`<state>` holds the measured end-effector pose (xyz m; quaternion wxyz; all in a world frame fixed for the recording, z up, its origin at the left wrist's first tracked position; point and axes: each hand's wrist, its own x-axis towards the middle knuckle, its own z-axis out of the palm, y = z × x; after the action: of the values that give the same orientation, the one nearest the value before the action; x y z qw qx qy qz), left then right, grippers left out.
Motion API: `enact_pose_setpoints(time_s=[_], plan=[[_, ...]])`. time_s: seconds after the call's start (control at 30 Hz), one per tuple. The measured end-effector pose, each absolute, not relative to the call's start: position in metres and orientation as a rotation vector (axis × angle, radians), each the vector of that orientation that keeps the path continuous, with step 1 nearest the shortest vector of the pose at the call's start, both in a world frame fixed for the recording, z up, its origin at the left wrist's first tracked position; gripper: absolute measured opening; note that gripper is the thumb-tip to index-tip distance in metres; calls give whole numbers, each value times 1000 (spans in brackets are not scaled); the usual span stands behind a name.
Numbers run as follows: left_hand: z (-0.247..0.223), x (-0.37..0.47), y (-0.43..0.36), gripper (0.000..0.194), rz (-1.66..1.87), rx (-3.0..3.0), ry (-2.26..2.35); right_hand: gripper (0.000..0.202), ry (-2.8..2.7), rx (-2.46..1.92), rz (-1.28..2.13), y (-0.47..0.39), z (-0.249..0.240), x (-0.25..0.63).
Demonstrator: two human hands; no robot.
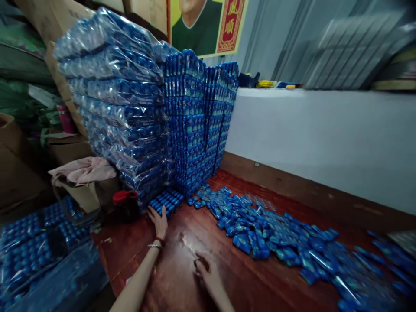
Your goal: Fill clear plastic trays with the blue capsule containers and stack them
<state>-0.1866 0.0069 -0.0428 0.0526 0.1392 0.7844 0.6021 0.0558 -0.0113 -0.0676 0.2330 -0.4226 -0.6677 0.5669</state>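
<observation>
My left hand [158, 224], with a beaded bracelet on its wrist, reaches to the near edge of a flat pack of small blue items [167, 200]. Its fingers are spread and touch the pack's edge. That pack lies at the foot of the tall stacks. Lower and to the right, my right hand [208, 272] hovers over or rests on the reddish wooden table [178, 277]. Its thumb and fingers are loosely curled and apart, with nothing visible between them. A long heap of loose blue packets [260, 229] spreads to the right of both hands.
Plastic-wrapped blue packs [113, 99] rise in a tall stack, beside bare stacked blue packs [191, 130]. Left of the table are a bag with pink cloth [86, 171], a red-lidded container [125, 197] and more blue packs [29, 247]. A white ledge wall [318, 138] borders the back.
</observation>
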Motion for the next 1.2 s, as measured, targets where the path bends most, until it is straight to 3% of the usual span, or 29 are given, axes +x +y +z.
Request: enact_pose_setpoints(time_s=[0.1,0.2,0.33,0.47,0.57,0.7,0.8,0.97,1.2], plan=[[-46,-193,22,90,1827,522,2413,35,-2065,-1211,1034,24,-50,67],[-46,-200,32,89,1847,660,2379,48,-2368,-1260,448,82,-21,65],[-46,-207,32,88,1866,735,2363,61,-2509,-1375,205,157,6,43],[-45,-191,13,85,1862,765,2483,56,-2597,-1372,176,194,10,32],[-40,-163,6,67,1874,1029,2497,44,-2619,-1341,163,191,6,44],[-30,-129,40,40,1334,1812,2103,38,-2612,-1325,89,159,-1,82],[-30,-121,95,42,1070,1834,2080,35,-2564,-1310,-8,132,-11,122],[-39,-122,175,52,913,1782,2160,34,-2478,-1254,-20,107,-24,194],[-47,-105,232,66,830,1694,2237,32,-1831,-1472,283,66,-13,285]])
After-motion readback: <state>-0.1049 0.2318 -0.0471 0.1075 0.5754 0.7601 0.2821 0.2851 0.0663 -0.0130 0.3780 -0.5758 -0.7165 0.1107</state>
